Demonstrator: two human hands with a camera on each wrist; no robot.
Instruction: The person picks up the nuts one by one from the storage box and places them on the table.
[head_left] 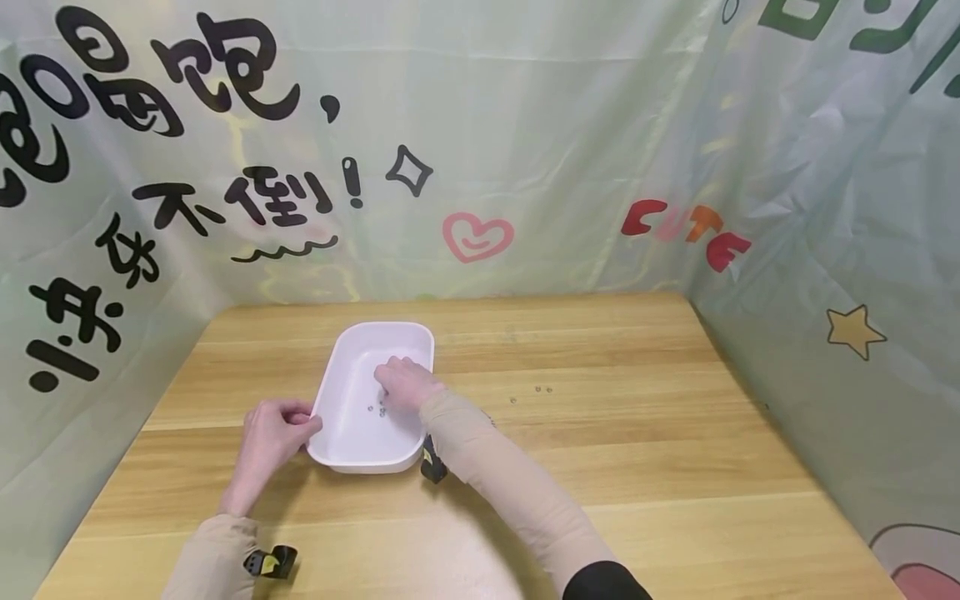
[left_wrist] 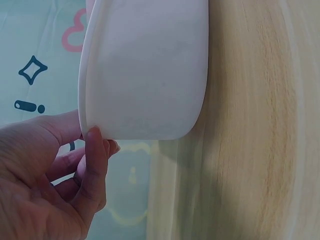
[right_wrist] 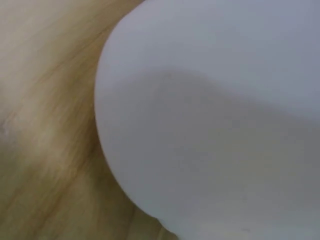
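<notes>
A white plastic basin (head_left: 352, 371) with rounded corners stands on the wooden table. My left hand (head_left: 270, 437) pinches its near left rim between thumb and fingers; the left wrist view shows this hand (left_wrist: 65, 175) gripping the edge of the basin (left_wrist: 150, 75). Over the right rim reaches my right hand (head_left: 408, 385), fingers bent down inside the basin. Several tiny grey ring-like pieces (head_left: 382, 412) lie on the basin floor just below that hand. Whether the right fingertips hold one cannot be told. The basin's outer wall (right_wrist: 200, 140) fills most of the right wrist view.
More tiny grey ring-like pieces (head_left: 549, 390) lie on the table (head_left: 637, 467) to the right of the basin. A printed cloth (head_left: 555, 150) hangs behind and at both sides of the table. Each sleeve has a black wrist device (head_left: 281, 562) near the cuff.
</notes>
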